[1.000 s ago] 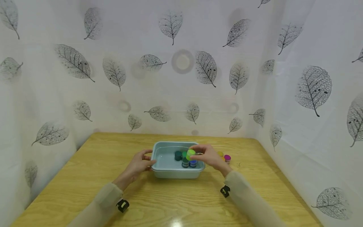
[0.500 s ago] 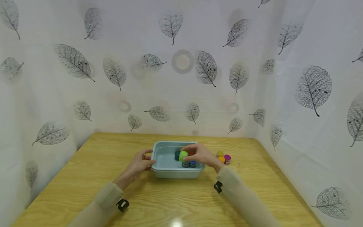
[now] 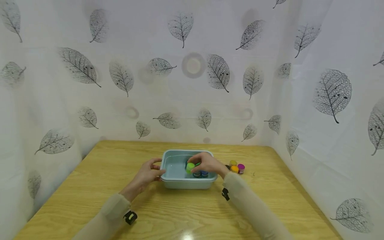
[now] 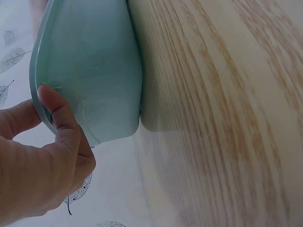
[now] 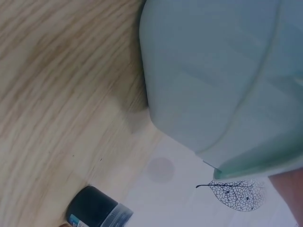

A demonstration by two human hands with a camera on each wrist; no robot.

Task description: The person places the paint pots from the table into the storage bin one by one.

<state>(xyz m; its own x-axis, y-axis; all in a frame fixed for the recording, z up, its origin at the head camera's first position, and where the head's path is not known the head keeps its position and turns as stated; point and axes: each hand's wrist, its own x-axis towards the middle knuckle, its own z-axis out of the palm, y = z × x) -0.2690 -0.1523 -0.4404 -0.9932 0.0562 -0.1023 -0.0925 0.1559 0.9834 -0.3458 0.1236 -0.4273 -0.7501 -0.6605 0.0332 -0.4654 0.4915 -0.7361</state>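
A light blue-green plastic tub [image 3: 180, 184] stands on the wooden table. My left hand [image 3: 147, 174] grips its left rim, and the left wrist view shows thumb and fingers [image 4: 60, 111] on either side of that rim. Inside the tub, my right hand [image 3: 207, 163] pinches a small paint jar with a lime-green top [image 3: 190, 167]. A blue jar [image 3: 204, 173] and a dark jar [image 3: 196, 174] stand in the tub below that hand; other jars there are mostly hidden by it. The right wrist view shows mainly the tub's outer wall [image 5: 199, 75].
Right of the tub, a cluster of jars sits on the table: orange [image 3: 234, 169], magenta [image 3: 241, 168], yellow [image 3: 233, 163] and a black one [image 5: 92, 208]. A leaf-print curtain [image 3: 192, 93] surrounds the table's back and sides.
My right hand has carried the lime-green jar leftward and down into the tub, uncovering more of the jars on the table. The left hand keeps its place on the rim.
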